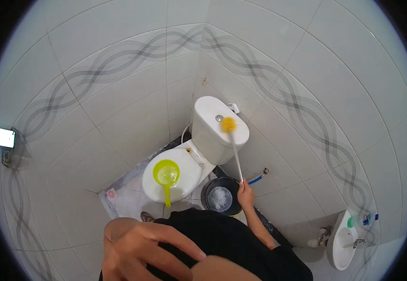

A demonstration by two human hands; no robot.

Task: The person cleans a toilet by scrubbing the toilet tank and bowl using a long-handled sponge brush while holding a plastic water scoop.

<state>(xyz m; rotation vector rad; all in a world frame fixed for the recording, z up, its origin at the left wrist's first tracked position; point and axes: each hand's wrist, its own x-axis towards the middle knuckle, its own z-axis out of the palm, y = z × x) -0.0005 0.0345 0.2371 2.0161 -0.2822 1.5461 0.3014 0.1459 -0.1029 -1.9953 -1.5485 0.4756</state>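
Toilet brush [234, 146] in the right hand [245, 195], whose fingers are wrapped around the white handle, hiding its lower end from me. The yellow head, slightly blurred, passes in front of the cistern [208, 147]; whether the two touch I cannot tell. Big at the bottom edge and partly cut off, the left hand [142, 243] has its fingers loosely bent; I can't make out whether it holds anything. Just beside the right hand, a black bucket [235, 201] with foam [220, 199] inside sits tight between toilet and right wall [297, 164]. A green dipper [166, 173] lies on the lowered toilet lid [189, 175], its handle at the edge. More room shows leftward, where floor [130, 199] runs toward the left wall [119, 107]. Black clothing [203, 225] covers most of a foot [146, 216].
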